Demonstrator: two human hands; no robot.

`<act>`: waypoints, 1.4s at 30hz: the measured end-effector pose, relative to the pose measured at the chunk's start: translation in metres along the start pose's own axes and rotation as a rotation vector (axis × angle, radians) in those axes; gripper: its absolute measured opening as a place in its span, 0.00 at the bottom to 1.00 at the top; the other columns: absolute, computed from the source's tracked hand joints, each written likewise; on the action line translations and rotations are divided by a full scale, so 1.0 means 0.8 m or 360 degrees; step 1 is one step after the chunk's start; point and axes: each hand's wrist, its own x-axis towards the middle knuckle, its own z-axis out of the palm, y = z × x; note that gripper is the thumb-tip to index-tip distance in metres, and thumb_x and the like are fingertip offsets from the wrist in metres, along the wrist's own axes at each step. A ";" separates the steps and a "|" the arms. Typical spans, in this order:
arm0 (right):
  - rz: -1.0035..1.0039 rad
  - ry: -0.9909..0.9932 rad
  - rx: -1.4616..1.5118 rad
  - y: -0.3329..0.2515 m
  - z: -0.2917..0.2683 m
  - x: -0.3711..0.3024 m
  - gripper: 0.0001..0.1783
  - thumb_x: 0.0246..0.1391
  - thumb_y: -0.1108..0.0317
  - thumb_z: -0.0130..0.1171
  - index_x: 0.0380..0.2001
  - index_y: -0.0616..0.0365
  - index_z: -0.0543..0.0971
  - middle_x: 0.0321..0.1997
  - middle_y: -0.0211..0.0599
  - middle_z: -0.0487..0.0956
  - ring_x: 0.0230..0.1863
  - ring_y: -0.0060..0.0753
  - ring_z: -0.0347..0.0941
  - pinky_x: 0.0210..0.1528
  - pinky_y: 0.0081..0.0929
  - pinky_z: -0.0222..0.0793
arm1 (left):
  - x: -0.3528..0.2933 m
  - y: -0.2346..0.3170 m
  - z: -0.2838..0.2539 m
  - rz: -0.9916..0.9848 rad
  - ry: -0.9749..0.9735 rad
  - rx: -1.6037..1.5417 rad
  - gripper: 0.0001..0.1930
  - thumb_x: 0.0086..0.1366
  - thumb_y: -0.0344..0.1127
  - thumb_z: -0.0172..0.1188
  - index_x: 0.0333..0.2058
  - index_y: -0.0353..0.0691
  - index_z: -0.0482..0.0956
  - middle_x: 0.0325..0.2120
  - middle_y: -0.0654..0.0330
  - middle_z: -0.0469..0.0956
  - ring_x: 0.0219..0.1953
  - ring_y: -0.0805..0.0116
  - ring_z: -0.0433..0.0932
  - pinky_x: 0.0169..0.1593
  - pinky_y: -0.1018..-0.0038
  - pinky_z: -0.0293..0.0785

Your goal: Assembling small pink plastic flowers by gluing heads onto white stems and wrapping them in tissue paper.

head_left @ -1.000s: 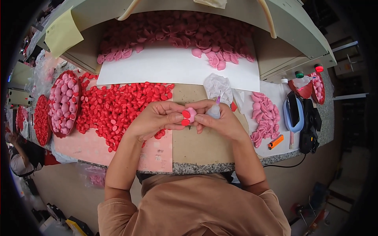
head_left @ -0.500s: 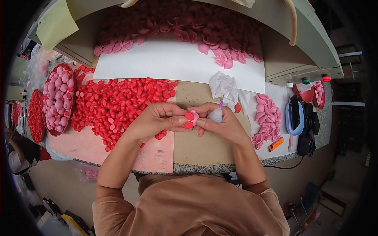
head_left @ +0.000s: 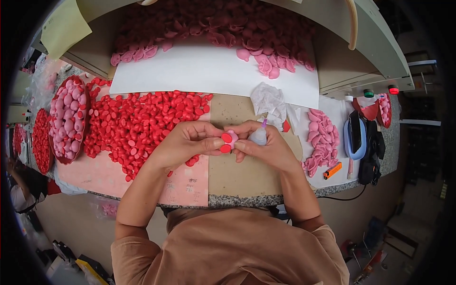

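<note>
Granite-edged bench, two hands meeting over a brown sheet

We sit at a granite-edged bench (head_left: pixel 247 201), before the wide mouth of a pale cabinet (head_left: pixel 380 57). Our left hand (head_left: pixel 183 145) has thumb and fingers pinched narrow on a small pink ball-like piece (head_left: pixel 232 135) bearing two red discs (head_left: pixel 226 138). Our right hand (head_left: pixel 275 154) pinches the other side of it, and also carries a translucent squeeze bottle (head_left: pixel 259 137), its purple needle tip (head_left: pixel 264 122) pointing away from us. The piece is up at our fingertips, over the brown sheet (head_left: pixel 256 183).

Against half a second ago, our grip looks nearly unchanged; the whole scene sits slightly higher in view.

Between our forearms, the brown sheet runs toward us to the granite edge, giving our wrists room. On our left, a heap of red pieces (head_left: pixel 142 121) crowds up to the hand; past it stands a red dish (head_left: pixel 61 160) of pink and red balls. Just beyond the bottle lies crumpled white tissue (head_left: pixel 266 98). Rightward come pink petal-shaped pieces (head_left: pixel 323 142), then a light-blue tray (head_left: pixel 352 153). Farthest ahead, white paper (head_left: pixel 204 71) reaches into the cabinet.
</note>
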 end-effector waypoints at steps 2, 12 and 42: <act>-0.0001 -0.0004 -0.0008 0.002 -0.001 0.000 0.16 0.53 0.76 0.56 0.47 0.65 0.73 0.32 0.35 0.77 0.27 0.21 0.75 0.32 0.18 0.72 | 0.000 -0.001 0.000 -0.0005 0.0002 0.0019 0.09 0.61 0.31 0.58 0.39 0.33 0.76 0.36 0.57 0.79 0.39 0.72 0.79 0.46 0.73 0.77; -0.0076 0.0089 0.0084 -0.001 0.009 0.009 0.18 0.57 0.68 0.54 0.50 0.63 0.69 0.29 0.30 0.74 0.28 0.18 0.70 0.30 0.19 0.72 | 0.002 0.002 0.006 -0.0068 0.0053 -0.0209 0.13 0.67 0.38 0.51 0.44 0.35 0.71 0.35 0.56 0.78 0.38 0.70 0.79 0.45 0.73 0.77; -0.0911 0.0351 -0.0622 0.014 0.026 0.003 0.16 0.49 0.74 0.61 0.43 0.60 0.75 0.45 0.35 0.69 0.46 0.27 0.67 0.45 0.22 0.67 | 0.011 -0.043 0.031 0.1059 0.0251 0.0346 0.10 0.62 0.23 0.54 0.43 0.33 0.71 0.40 0.59 0.69 0.45 0.71 0.71 0.48 0.76 0.70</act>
